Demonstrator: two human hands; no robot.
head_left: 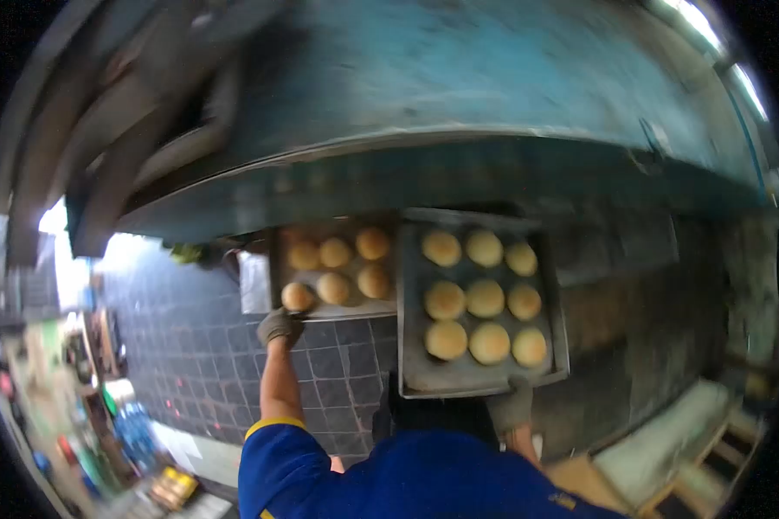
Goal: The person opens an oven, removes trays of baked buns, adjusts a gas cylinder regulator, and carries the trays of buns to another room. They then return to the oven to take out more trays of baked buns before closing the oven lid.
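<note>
My left hand (279,328), in a grey-brown glove, is closed on the near left corner of a baking tray (355,309) with several round golden buns (333,288). My right hand (520,391), gloved too and partly hidden, grips the near edge of a second metal baking tray (459,381). That one bears several pale golden buns (485,298) in rows, and its left side overlaps or abuts the first tray. Both trays are in front of my body, beside the teal structure. The fingers of my right hand are mostly out of sight beneath the rim.
A large teal structure (493,78) with a long metal edge spans the far side. Dark floor tiles (208,346) lie below and to the left. A wooden slatted item (710,467) is at lower right. Blue bottles (134,428) and other goods stand at lower left.
</note>
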